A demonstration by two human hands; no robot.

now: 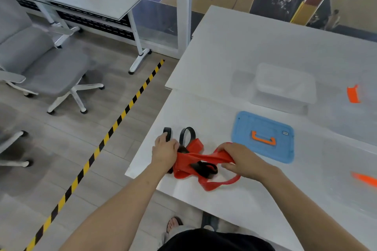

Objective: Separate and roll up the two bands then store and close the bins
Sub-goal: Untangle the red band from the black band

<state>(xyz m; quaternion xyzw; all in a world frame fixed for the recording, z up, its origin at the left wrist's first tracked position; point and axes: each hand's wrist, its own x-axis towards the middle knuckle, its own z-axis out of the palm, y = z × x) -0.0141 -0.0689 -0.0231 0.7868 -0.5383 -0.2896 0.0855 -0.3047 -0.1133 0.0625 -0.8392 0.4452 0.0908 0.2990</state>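
Both forearms reach forward over the table (pixel 224 47), wrists bent down. The left hand (pixel 165 151) curls over the tangle's left end, gripping the red band (pixel 195 157). The right hand (pixel 238 159) pinches the same band, 1 strand taut between the 2 hands. The black band (pixel 204 168) loops through it. Beyond the right hand lie a blue lid (pixel 244 128) and a clear bin (pixel 285 83).

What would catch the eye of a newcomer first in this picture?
First, the flat red elastic band, tangled with a narrower black band, which the left hand and right hand grip at the white table's near left corner. Next, the blue rectangular plastic lid with an orange handle lies flat just right of them, with a clear plastic bin behind it.
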